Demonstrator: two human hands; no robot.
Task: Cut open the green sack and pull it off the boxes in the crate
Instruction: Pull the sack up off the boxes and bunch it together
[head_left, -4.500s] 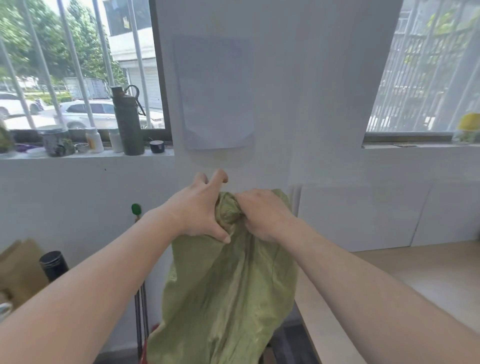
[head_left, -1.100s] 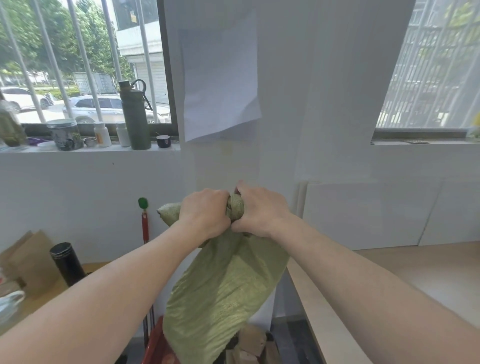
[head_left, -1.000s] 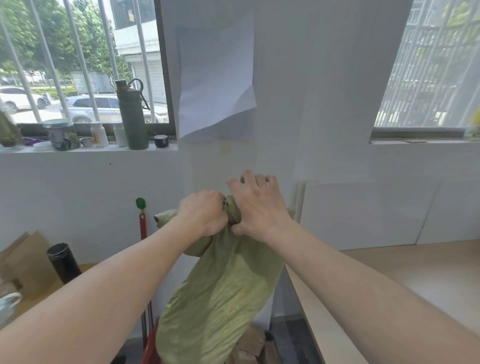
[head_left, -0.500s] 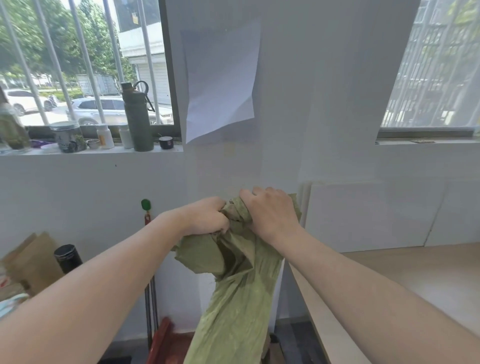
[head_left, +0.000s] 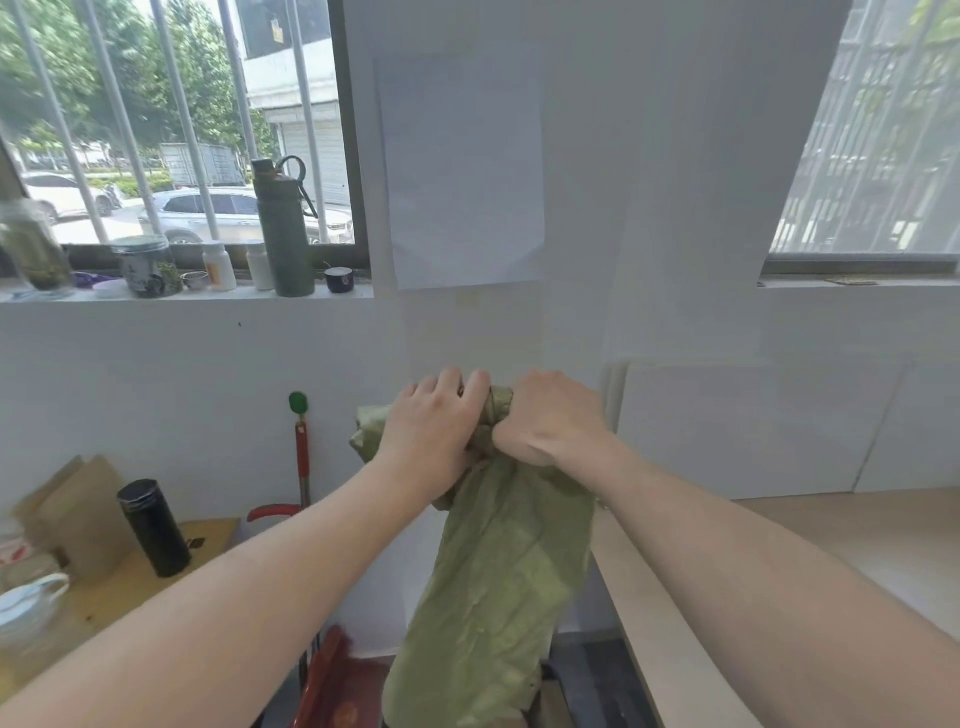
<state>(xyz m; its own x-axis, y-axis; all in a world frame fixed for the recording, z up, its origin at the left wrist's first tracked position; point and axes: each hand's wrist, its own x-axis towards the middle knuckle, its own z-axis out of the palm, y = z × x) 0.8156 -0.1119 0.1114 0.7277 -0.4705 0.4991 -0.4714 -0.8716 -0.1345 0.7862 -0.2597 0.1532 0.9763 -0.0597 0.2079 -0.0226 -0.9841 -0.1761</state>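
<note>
Sack: the green sack (head_left: 498, 587) is held up in the air in front of the white wall. Its top is bunched into a tight wad between the two hands, and the rest hangs straight down, creased, out of the bottom of the view.
Left hand: the left hand (head_left: 436, 431) is seen from the back, fingers curled over the wad. Its grip is clamped on the sack, and a loose fold sticks out on its left side.
Right hand: the right hand (head_left: 550, 421) is closed in a fist round the wad from the other side, its grip also clamped on the sack. It sits just beside the left hand, with only cloth between them.
Crate: a red patch (head_left: 337, 691) low in the view, left of the sack's lower end, looks like the crate. Too little of it shows to tell what lies in it.
Right worktop: a pale worktop (head_left: 857, 545); the sack hangs just off its left edge.
Left worktop: a wooden worktop (head_left: 156, 582) with a black flask (head_left: 154, 527) standing near its back edge, brown card (head_left: 72, 509) to the flask's left and a white cup (head_left: 26, 608) at the far left.
Tool: a red-handled tool (head_left: 301, 457) with a green tip leans on the wall between the left worktop and the sack.
Sill: a tall green bottle (head_left: 283, 234), a jar (head_left: 148, 265), small white bottles (head_left: 218, 266) and a dark cup (head_left: 338, 279) stand on the sill of the left window.
Wall: a white sheet (head_left: 462, 171) hangs on the wall above the hands.
</note>
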